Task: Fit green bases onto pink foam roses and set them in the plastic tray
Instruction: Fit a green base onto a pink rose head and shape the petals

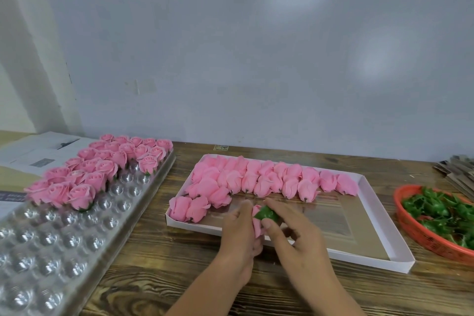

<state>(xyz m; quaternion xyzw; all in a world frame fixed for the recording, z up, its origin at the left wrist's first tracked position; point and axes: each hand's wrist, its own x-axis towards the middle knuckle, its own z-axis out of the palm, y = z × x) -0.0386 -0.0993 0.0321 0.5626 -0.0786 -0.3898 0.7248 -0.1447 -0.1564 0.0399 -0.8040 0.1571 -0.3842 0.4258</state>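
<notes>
Base going onto a rose, over the near edge of the box.

The left hand (239,231) curls its grip around a rose (257,223), bud end down toward the palm, stem end up and away. The right hand (295,233) pinches a green base (266,214) on that upper end. The rose's long axis tilts toward the box (379,259). The tray (159,182) lies to the left, nearer the left hand.

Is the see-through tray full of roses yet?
No, only partly full. The plastic tray has finished roses at its far end; many near cups sit empty.
</notes>
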